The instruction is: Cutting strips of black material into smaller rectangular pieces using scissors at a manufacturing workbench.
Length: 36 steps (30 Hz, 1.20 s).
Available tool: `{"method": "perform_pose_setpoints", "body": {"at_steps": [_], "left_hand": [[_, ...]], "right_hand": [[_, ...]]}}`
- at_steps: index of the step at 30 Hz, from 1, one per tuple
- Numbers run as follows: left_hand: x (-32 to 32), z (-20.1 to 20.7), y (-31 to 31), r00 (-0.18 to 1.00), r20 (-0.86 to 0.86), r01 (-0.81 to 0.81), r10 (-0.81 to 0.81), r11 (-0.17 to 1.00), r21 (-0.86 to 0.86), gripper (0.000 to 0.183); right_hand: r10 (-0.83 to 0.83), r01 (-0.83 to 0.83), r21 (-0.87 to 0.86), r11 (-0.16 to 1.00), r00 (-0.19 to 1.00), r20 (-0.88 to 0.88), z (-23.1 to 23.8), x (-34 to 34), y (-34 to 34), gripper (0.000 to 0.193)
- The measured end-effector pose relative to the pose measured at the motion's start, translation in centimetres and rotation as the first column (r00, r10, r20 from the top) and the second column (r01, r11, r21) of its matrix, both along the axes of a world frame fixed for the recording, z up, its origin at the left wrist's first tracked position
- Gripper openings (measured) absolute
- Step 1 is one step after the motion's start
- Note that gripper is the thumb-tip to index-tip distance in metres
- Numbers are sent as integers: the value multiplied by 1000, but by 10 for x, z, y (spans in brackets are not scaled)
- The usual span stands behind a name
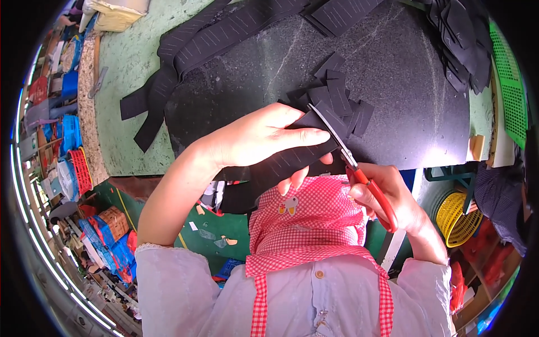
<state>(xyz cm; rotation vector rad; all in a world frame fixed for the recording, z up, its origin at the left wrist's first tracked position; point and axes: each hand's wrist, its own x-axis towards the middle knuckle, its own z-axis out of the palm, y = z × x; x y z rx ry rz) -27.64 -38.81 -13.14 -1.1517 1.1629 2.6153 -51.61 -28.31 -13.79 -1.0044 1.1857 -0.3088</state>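
Note:
My left hand is closed on a black fabric strip with rows of short pale lines, its thumb pressed flat on top. The strip hangs down past the table's front edge toward my lap. My right hand grips a pair of scissors by the red handles. Their metal blades point up and to the left, at the strip's end beside my left thumb; whether they are cutting through it I cannot tell. Just beyond my hands, small cut black pieces lie in a loose heap.
A dark mat covers much of the green table. Long marked black strips lie at the far left, and a stack of dark pieces at the far right. A green perforated basket and a yellow basket stand right.

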Motion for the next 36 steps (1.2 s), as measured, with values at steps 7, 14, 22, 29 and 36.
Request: {"method": "perform_pose_setpoints", "body": {"at_steps": [7, 14, 22, 29, 36], "left_hand": [[3, -3, 9, 1000, 11, 7, -7, 1000, -14, 28], [5, 1, 27, 996, -78, 38, -33, 998, 57, 27], [21, 16, 33, 999, -18, 39, -39, 999, -20, 32], [28, 24, 19, 997, -45, -62, 55, 987, -149, 32], [20, 19, 18, 995, -47, -96, 89, 982, -164, 29]], "right_hand": [[-152, 137, 95, 986, 974, 168, 4, -1, -7, 25], [-310, 346, -36, 938, 878, 364, -6, 15, -19, 30], [-359, 393, -18, 919, 855, 373, -2, 15, -5, 23], [98, -115, 47, 992, 954, 283, -6, -15, 23, 49], [234, -212, -157, 964, 962, 140, -3, -9, 8, 50]]}}
